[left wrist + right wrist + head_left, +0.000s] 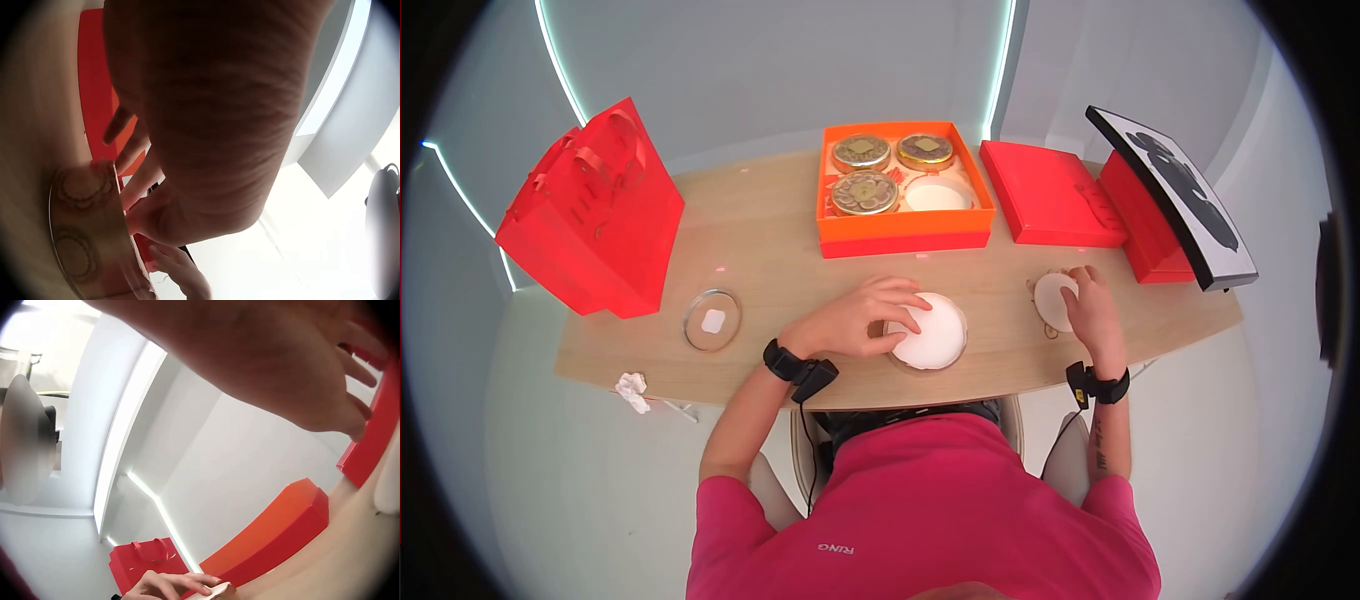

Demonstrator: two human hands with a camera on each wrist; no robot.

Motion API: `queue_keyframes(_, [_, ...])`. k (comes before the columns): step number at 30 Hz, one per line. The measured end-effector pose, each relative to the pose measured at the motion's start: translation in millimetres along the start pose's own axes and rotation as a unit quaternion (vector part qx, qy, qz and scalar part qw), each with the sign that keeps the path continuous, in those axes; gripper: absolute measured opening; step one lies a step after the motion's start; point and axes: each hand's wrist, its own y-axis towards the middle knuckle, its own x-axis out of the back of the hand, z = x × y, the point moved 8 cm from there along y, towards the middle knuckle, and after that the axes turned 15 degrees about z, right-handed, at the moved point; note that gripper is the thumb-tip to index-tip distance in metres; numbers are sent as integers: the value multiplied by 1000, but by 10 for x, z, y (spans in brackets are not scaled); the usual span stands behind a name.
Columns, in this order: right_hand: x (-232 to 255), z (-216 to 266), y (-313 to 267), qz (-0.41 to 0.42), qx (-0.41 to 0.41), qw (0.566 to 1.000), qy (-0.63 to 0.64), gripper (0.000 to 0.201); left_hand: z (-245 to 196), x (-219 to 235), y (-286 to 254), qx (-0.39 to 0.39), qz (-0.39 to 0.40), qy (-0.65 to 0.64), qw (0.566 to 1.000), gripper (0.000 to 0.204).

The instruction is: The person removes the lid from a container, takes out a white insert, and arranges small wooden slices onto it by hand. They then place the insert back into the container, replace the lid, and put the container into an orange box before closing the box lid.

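Note:
My left hand (pixel 865 318) rests its spread fingers on the white top of a round tin (pixel 935 335) near the table's front edge. The tin's see-through side (pixel 90 231), marked with brown ring patterns, shows in the left wrist view, fingertips at its upper edge. To the right, a white round disc (pixel 1052 303) with brownish curled shapes around its edge lies on the table. My right hand (pixel 1097 318) is beside and over this disc, fingers loosely extended and thumb overlapping it in the head view. In the right wrist view its fingertips (pixel 357 428) show apart from the table.
An orange-red box (pixel 905 235) holds several round patterned tins and one white round recess. A red lid (pixel 1050 195) and a red box with a black-and-white panel (pixel 1180 190) stand right. Left are a round clear lid (pixel 713 338), a red bag (pixel 600 220) and crumpled tissue (pixel 632 390).

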Motion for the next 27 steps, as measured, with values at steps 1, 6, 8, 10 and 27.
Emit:
queue_keyframes(1, [7,-49,-12,37,-27,999,20,40,-5,3,-8,-3,-5,0,1000,19])
queue_keyframes(6, [-40,-63,-65,88,-37,995,-14,64,-55,75,-19,-46,-19,-32,998,20])
queue_keyframes(8, [-66,-48,-57,94,-41,995,-17,75,-110,73,-8,-52,-13,-58,997,19])
queue_keyframes(10, [-96,-16,-36,106,-69,992,-14,87,-183,50,31,-51,-7,-90,995,21])
queue_keyframes(27, [165,146,-2,4,17,990,138,56,-163,-87,69,-61,69,-74,993,26])
